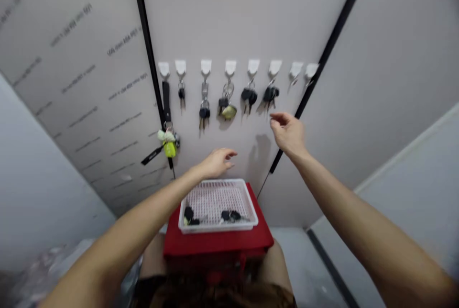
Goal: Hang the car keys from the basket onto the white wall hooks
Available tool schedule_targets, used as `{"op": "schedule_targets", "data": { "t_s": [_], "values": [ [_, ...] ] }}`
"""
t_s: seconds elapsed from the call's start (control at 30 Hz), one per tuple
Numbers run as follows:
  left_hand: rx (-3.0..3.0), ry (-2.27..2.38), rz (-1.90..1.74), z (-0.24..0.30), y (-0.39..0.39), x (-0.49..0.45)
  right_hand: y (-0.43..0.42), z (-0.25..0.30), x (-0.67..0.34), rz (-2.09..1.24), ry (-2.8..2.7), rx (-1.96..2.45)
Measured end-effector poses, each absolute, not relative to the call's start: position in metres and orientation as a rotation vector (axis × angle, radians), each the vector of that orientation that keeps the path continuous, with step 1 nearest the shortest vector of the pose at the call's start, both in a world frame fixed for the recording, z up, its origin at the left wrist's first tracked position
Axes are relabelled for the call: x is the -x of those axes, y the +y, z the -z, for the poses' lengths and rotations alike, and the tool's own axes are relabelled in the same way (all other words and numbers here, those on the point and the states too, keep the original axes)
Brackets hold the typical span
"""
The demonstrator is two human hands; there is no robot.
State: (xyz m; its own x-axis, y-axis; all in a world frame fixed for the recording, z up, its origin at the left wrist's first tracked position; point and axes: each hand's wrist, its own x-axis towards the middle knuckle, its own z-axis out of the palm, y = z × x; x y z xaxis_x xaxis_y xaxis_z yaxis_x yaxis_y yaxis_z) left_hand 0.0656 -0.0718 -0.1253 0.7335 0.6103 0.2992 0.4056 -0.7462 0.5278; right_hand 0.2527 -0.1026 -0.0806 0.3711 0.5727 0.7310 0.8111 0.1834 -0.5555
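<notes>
My right hand (289,132) is raised in front of the wall, just below and to the right of a bunch of black-headed keys (270,94) on a hook. Its fingers are loosely bent, with nothing visible in them. My left hand (217,162) hovers over the far edge of a white plastic basket (218,228), its thumb and fingers apart and holding nothing. Inside the basket lie dark keys at the left (189,215) and another black-headed set (231,215) near the front. A keyring with a yellow-green pendant (229,111) hangs above my left hand.
White hooks (230,67) run in a row along the wall. More keys (204,113) hang from them, including a black strap (166,102) with a bright yellow charm (169,148). The basket stands on a red box-like surface (215,242). Black strips (333,35) border the panel.
</notes>
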Motion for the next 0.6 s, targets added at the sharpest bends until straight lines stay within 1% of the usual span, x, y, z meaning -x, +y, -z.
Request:
{"op": "schedule_targets", "data": {
  "t_s": [0.1, 0.17, 0.23, 0.3, 0.4, 0.5, 0.6],
  "values": [
    [-2.486, 0.958, -0.410, 0.172, -0.064, -0.028, -0.117, 0.153, -0.214, -0.144, -1.689, 1.636],
    [-2.464, 1.096, -0.390, 0.194, -0.061, -0.010, -0.122, 0.195, -0.181, -0.377, -1.927, 1.641],
    [-2.433, 1.180, -0.407, 0.210, -0.060, 0.001, -0.124, 0.226, -0.148, -0.508, -2.092, 1.601],
    [-2.401, 1.203, -0.427, 0.222, -0.059, 0.009, -0.121, 0.244, -0.120, -0.574, -2.242, 1.588],
    [-2.378, 1.213, -0.451, 0.234, -0.060, 0.016, -0.116, 0.254, -0.092, -0.545, -2.382, 1.725],
    [-2.368, 1.236, -0.502, 0.242, -0.059, 0.020, -0.112, 0.256, -0.080, -0.473, -2.339, 1.932],
    [-2.340, 1.246, -0.552, 0.247, -0.057, 0.022, -0.111, 0.259, -0.079, -0.468, -2.311, 1.854]
  ]
}}
